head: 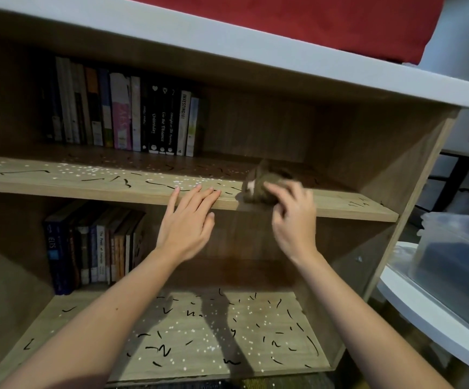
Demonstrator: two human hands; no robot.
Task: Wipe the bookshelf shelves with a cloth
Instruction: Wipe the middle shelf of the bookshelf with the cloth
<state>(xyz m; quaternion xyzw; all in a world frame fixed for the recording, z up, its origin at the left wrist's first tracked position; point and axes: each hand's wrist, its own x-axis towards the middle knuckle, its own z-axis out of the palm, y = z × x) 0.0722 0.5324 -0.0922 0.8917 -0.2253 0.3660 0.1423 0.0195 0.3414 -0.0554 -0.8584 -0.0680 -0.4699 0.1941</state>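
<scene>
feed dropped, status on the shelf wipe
Right hand grips cloth on upper shelf. Left hand open, fingertips on shelf edge. White specks, black marks left of cloth.

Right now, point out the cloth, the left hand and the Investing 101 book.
cloth (255, 193), head view, its dark bunched middle.
left hand (187, 223), head view, back of the hand.
Investing 101 book (183, 122), head view, its white spine.

wooden bookshelf (412, 175), upper shelf (87, 183) with books (126, 116), specks, dark cloth (261, 186)
</scene>
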